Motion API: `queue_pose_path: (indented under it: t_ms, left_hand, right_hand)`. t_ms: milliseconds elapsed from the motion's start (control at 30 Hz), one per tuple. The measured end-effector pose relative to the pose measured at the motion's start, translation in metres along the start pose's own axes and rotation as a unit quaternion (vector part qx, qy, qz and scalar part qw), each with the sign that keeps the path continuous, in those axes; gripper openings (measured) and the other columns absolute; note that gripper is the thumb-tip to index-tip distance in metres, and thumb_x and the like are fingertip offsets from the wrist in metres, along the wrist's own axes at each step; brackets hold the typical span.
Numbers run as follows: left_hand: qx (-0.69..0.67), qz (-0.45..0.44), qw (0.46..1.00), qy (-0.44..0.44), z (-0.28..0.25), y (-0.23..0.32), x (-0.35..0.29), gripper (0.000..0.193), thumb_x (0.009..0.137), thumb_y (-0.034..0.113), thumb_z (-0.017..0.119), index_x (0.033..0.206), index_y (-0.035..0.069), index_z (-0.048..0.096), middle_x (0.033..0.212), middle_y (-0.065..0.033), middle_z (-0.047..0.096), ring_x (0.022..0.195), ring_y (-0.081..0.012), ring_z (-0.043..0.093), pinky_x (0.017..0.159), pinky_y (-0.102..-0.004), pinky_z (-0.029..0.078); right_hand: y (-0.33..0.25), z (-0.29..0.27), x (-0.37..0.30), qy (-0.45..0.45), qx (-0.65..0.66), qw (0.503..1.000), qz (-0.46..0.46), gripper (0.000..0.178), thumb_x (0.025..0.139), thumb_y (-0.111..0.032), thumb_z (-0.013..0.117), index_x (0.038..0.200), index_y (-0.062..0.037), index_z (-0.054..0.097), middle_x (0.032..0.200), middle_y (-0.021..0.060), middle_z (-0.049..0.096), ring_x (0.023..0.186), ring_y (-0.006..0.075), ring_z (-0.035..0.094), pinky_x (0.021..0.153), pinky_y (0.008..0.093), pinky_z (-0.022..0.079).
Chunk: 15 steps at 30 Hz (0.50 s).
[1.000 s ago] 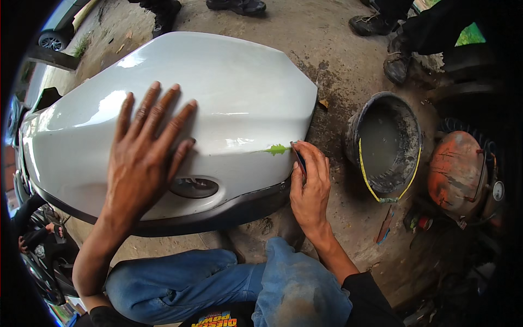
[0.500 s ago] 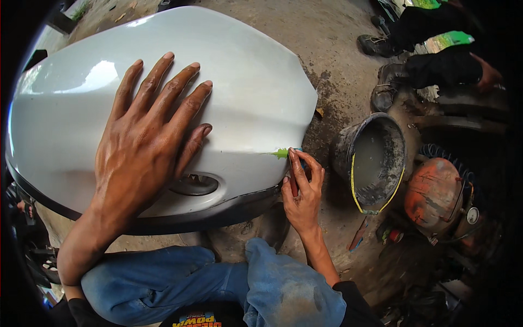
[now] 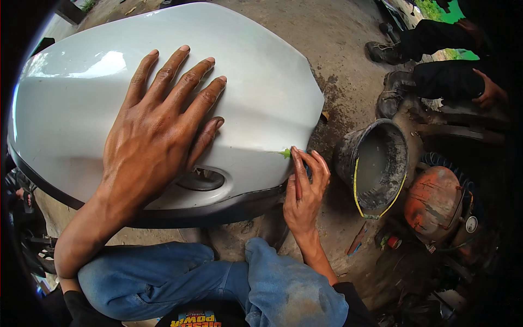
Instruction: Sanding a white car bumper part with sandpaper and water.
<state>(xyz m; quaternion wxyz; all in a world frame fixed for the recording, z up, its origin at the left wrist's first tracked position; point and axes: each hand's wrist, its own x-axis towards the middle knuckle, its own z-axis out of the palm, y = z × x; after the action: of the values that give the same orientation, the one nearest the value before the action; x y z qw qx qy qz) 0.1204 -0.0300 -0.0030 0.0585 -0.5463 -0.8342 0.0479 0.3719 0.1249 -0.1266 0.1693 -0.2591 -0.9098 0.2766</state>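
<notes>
A large silver painted bumper-like panel point(image 3: 261, 103) with a black lower edge lies in front of me. My left hand point(image 3: 158, 122) rests flat on it, fingers spread, above an oval opening point(image 3: 204, 180). At the panel's right end, my right hand point(image 3: 306, 191) pinches a thin reddish-brown flat tool point(image 3: 298, 188), mostly hidden by the fingers. A bit of blue shows between those fingers. Beside the fingertips is a small patch of bright green paste point(image 3: 286, 153) on the silver surface.
Right of the panel stands a dirty black bucket point(image 3: 376, 163) with greyish liquid and a yellow-edged handle. A rusty orange tank point(image 3: 433, 199) with a gauge sits beyond it. A reddish strip point(image 3: 357, 238) lies on the ground. Another person's shoes point(image 3: 389, 90) are at upper right.
My right hand has shifted slightly right, and less of the green patch shows. My left hand stays on the panel. The whole view has shifted a little.
</notes>
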Motion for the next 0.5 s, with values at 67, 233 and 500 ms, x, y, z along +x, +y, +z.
queue_pose_path:
  t_ms: [67,233,500]
  left_hand:
    - [0.009,0.002,1.0,0.0,-0.001,0.0,0.0,0.055,0.106,0.034,0.065,0.158,0.018,0.058,0.169,-0.0071,0.049,0.163,-0.0288,0.034,0.139,-0.0519,0.015]
    - [0.002,0.004,1.0,0.005,-0.002,-0.002,0.0,0.055,0.106,0.034,0.064,0.158,0.018,0.058,0.169,-0.0071,0.05,0.163,-0.0288,0.034,0.139,-0.052,0.015]
    - [0.011,0.003,1.0,0.0,-0.002,0.0,0.0,0.054,0.107,0.034,0.063,0.159,0.019,0.057,0.169,-0.0062,0.049,0.163,-0.0277,0.034,0.139,-0.0515,0.015]
  right_hand:
    - [-0.009,0.001,0.003,-0.008,0.001,1.0,-0.005,0.063,0.094,0.003,0.063,0.155,-0.0107,0.063,0.15,0.0099,0.059,0.149,0.0354,0.043,0.126,0.0515,0.031]
    - [0.001,-0.003,0.006,-0.013,0.045,0.998,-0.036,0.065,0.09,0.005,0.062,0.154,-0.0059,0.063,0.145,0.0139,0.061,0.144,0.0376,0.049,0.129,0.056,0.03]
    - [0.001,-0.001,0.009,0.0,0.065,0.996,-0.068,0.068,0.086,0.013,0.059,0.152,-0.0028,0.063,0.144,0.0171,0.062,0.142,0.0372,0.053,0.127,0.0552,0.035]
